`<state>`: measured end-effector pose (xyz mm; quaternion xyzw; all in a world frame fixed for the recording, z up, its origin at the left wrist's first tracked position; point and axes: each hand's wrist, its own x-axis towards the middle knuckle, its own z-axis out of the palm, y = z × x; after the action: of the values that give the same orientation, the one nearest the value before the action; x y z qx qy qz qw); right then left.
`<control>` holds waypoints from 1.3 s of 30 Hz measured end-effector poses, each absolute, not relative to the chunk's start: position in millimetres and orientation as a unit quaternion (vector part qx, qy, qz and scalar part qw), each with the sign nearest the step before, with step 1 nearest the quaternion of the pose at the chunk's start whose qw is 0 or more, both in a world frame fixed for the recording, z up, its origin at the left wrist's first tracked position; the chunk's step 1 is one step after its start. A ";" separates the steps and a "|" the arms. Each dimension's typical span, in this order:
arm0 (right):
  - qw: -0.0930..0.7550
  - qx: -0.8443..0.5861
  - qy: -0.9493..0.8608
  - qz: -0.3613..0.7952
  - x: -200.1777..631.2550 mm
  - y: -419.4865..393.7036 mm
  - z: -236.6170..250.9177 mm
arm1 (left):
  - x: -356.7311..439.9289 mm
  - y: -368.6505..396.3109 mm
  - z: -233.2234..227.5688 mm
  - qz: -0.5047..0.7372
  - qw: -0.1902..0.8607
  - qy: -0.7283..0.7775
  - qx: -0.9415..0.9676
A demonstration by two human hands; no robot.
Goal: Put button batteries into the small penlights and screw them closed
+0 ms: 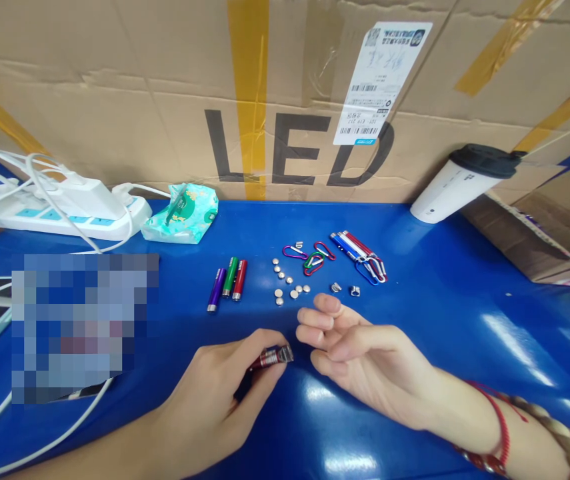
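My left hand (229, 387) is closed around a small red flashlight (267, 360), its silver clip end poking out past the thumb and forefinger. Close by on the right, my right hand (365, 353) is turned palm up with loosely curled fingers apart and nothing in them. Beyond the hands lie several button cells (289, 280) and two small metal clips (355, 291). Several carabiners (313, 264) in purple, green and red rest behind the cells. On the left are a purple tube (216, 290), a green tube (230, 277) and a red tube (239, 280).
Keychain flashlights with carabiners (357, 250) lie at the back right. A white cup (452, 187) with a black lid stands near a cardboard box (529, 233). At left are a tissue pack (185, 215), a power strip (75, 220) and cables. A large carton (165, 100) walls off the back.
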<state>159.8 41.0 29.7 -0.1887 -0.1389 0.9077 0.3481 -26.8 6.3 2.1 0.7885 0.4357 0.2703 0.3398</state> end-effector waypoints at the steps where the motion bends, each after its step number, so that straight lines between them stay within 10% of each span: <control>1: 0.347 -0.187 -0.139 0.909 159.8 41.1 30.2 | -26.7 6.3 2.0 0.269 0.340 0.437 0.788; 39: 0.354 -0.170 -0.175 0.903 159.8 37.8 27.6 | -27.0 6.3 3.8 0.268 0.342 0.433 0.790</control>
<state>159.8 37.8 27.6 -0.1696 -0.1752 0.9027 0.3544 -27.0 6.3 3.8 0.7899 0.4326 0.2681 0.3422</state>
